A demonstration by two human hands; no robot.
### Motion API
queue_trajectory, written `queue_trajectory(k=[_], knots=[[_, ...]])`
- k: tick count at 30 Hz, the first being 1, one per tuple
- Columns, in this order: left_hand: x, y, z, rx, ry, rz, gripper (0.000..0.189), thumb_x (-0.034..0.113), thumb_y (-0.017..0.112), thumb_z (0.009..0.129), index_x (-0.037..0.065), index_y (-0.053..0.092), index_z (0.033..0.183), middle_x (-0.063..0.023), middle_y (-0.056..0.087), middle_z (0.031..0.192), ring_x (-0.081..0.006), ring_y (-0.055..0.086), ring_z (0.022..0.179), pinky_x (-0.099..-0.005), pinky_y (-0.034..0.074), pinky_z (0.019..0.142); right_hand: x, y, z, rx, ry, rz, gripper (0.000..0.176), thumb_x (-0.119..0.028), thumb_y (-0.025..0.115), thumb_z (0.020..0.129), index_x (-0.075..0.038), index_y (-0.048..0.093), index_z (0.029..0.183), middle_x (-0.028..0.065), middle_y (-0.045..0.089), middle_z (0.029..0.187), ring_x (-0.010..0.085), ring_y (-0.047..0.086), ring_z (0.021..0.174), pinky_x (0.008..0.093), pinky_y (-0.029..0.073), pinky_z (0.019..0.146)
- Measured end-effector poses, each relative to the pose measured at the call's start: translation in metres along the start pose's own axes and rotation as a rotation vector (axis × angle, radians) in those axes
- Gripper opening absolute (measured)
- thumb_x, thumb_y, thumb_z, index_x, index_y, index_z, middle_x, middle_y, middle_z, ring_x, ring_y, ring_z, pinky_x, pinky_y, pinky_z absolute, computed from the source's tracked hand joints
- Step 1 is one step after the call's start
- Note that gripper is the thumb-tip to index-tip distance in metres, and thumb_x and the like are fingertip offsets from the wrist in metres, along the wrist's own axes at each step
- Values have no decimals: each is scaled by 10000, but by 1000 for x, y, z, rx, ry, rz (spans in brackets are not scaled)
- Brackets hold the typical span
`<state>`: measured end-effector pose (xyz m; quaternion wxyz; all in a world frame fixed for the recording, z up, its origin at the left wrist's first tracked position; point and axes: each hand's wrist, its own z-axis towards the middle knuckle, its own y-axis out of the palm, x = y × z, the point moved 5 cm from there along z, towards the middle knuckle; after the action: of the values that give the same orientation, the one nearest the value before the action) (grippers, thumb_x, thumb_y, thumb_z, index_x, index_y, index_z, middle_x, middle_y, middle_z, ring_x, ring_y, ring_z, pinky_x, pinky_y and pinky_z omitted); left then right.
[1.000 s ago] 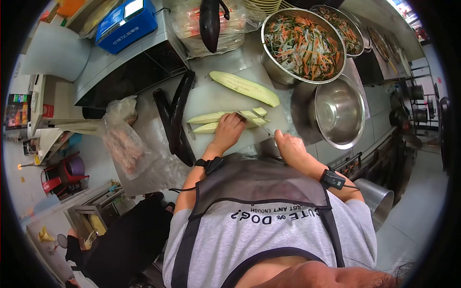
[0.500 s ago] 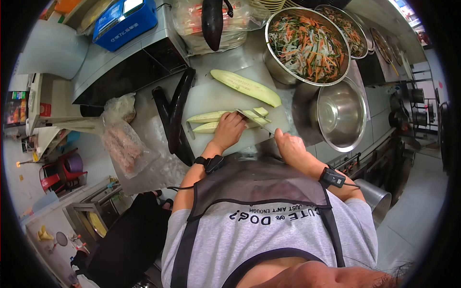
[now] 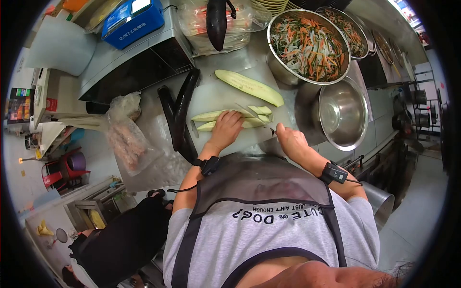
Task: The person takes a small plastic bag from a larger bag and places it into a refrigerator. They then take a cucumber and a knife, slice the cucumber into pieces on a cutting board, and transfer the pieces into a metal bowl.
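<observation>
Two eggplant strips [image 3: 204, 116] | likely light, soft, slick; pin mid-length | left fingers [image 3: 232, 116] holding them down, right fingers [image 3: 280, 129] gripping knife [image 3: 273, 130]

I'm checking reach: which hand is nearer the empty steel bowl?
Right: the right hand is left of the empty steel bowl; the left hand is farther left, on the eggplant strips.

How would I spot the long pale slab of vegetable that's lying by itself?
Find the big steel bowl heaped with shredded vegetables, then the white cutting board to its lower left. The slab lies slantwise across the board's far part. It is broader than the narrow strips nearer the person, and the left hand rests on those, not on it.
</observation>
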<state>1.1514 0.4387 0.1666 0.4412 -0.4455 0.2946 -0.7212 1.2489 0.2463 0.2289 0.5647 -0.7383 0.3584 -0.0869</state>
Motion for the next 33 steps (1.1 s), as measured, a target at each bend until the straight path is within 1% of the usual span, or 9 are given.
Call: queue_trajectory(k=[4, 11, 14, 17, 20, 23, 24, 28, 33], knots=[[-7, 6, -3, -21, -30, 33, 272, 167, 710, 754, 84, 650, 1007, -68, 602, 1152, -256, 513, 1154, -425, 374, 1022, -14, 7, -3, 1, -44, -39, 196, -7, 543, 815, 1, 431, 974, 235, 631, 763, 411, 667, 705, 493, 532, 607], [-8, 3, 0, -16, -17, -7, 234, 150, 699, 758, 80, 653, 977, -65, 606, 1097, -257, 524, 1113, -417, 385, 990, -20, 9, 3, -41, 1, -20, 196, -6, 544, 813, 11, 431, 972, 246, 637, 779, 422, 663, 708, 489, 536, 624], [-7, 0, 6, -35, -26, -24, 229, 143, 693, 759, 75, 652, 974, -63, 607, 1082, -255, 537, 1086, -411, 395, 978, -17, 26, 13, -58, 6, 19, 194, -11, 533, 825, 15, 436, 991, 252, 642, 796, 418, 666, 723, 491, 534, 630], [-9, 4, 3, -59, -38, -38, 226, 141, 688, 763, 72, 651, 974, -66, 605, 1078, -255, 549, 1069, -407, 404, 966, -11, 47, 26, 25, -16, -19, 194, -21, 523, 834, 11, 445, 1009, 245, 647, 794, 406, 670, 738, 493, 531, 629], [-8, 1, 3, -15, -24, -61, 289, 138, 712, 745, 84, 644, 1020, -79, 595, 1108, -280, 535, 1109, -420, 392, 985, -4, 45, 25, 40, -6, 34, 160, -73, 508, 885, 10, 454, 1011, 247, 651, 811, 429, 660, 764, 510, 520, 647], [-5, -8, 3, 9, -14, -63, 304, 138, 715, 741, 90, 644, 1033, -75, 592, 1114, -277, 532, 1119, -427, 386, 997, -2, 18, 22, -63, 115, 162, 204, -188, 474, 969, 14, 452, 989, 256, 655, 874, 493, 627, 789, 544, 493, 693], [-6, -10, 2, 11, -17, -63, 304, 138, 715, 741, 90, 644, 1033, -75, 592, 1114, -277, 532, 1119, -427, 386, 997, -6, 11, 19, -66, 113, 160, 204, -188, 474, 969, 14, 452, 989, 256, 655, 874, 493, 627, 789, 544, 493, 693], [-10, -10, -5, 9, -16, -13, 308, 144, 721, 736, 86, 642, 1028, -83, 594, 1112, -285, 521, 1131, -439, 382, 1003, -26, 0, 5, -28, 63, 56, 146, -100, 518, 906, -3, 439, 981, 253, 653, 831, 466, 646, 759, 535, 509, 666], [-14, -7, -6, -9, -34, 2, 226, 139, 693, 757, 68, 648, 966, -70, 610, 1097, -260, 535, 1090, -415, 390, 998, -34, 9, 5, -37, 27, 23, 194, -9, 551, 816, -7, 429, 967, 247, 649, 789, 435, 663, 725, 517, 526, 640]])
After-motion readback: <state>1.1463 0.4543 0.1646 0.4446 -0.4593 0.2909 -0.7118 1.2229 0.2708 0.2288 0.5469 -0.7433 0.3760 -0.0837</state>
